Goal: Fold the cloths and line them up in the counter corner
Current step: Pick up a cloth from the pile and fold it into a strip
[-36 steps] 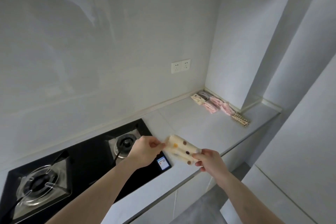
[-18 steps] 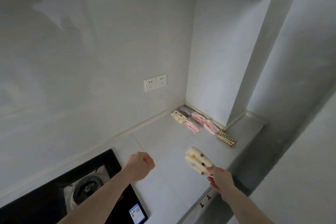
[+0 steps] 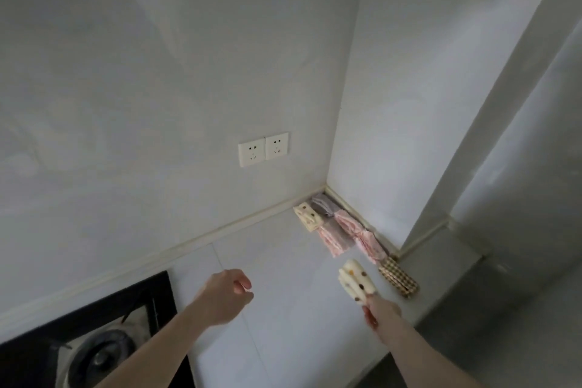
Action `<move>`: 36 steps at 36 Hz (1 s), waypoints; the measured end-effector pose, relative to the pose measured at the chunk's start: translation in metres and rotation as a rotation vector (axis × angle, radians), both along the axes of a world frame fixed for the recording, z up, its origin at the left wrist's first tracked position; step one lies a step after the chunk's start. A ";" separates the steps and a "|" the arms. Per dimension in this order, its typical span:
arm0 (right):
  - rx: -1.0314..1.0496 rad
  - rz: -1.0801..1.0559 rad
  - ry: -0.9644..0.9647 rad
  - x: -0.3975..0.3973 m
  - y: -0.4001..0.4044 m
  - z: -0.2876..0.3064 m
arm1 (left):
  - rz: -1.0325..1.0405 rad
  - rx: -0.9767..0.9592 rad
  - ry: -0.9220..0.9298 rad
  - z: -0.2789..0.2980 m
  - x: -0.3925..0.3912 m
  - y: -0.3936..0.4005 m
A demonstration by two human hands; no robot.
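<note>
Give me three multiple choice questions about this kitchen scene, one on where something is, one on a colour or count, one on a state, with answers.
1. Where do the folded cloths lie?
A. on the stove
B. in the counter corner
C. on the floor

2. How many wall sockets show?
A. one
B. two
C. four

3. What is the right hand doing?
A. gripping the dotted cloth
B. resting flat on the counter
C. touching a socket

Answers: 1 B, they line the corner along the side wall. 2 B, two plates side by side. 3 A, its fingers pinch the cloth's near end; the left hand holds nothing.

Wall sockets (image 3: 263,149), gas hob (image 3: 94,346).
</note>
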State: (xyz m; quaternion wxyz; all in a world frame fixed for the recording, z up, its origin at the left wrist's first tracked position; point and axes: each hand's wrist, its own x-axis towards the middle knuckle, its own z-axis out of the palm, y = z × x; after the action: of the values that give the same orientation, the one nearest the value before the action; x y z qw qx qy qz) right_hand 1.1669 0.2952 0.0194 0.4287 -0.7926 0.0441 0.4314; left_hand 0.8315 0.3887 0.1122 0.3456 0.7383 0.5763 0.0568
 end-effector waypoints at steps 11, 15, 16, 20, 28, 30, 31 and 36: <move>0.000 0.004 0.083 0.080 0.077 -0.051 | 0.114 -0.023 0.013 -0.015 0.030 0.021; -0.010 0.095 0.133 0.096 0.090 -0.060 | 0.155 -0.026 0.015 -0.021 0.042 0.023; -0.005 0.155 0.109 0.099 0.093 -0.063 | 0.166 -0.026 0.013 -0.023 0.047 0.024; -0.152 0.230 -0.269 0.100 0.105 -0.079 | 0.187 -0.053 0.008 -0.031 0.054 0.018; -0.348 0.944 -0.894 0.095 0.112 -0.080 | 0.228 -0.096 0.022 -0.040 0.047 0.011; -0.359 0.995 -0.910 0.088 0.114 -0.077 | 0.235 -0.103 0.020 -0.040 0.044 0.010; -0.351 1.013 -0.924 0.086 0.114 -0.076 | 0.240 -0.103 0.016 -0.039 0.043 0.011; -0.377 1.024 -0.880 0.075 0.119 -0.079 | 0.261 -0.105 -0.008 -0.038 0.039 0.008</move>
State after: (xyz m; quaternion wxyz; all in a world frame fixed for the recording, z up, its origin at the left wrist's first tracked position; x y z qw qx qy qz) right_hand 1.2419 0.4141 -0.0593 0.0048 -0.8756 -0.4383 0.2033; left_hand 0.8702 0.3967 0.0744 0.3758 0.6377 0.6682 0.0743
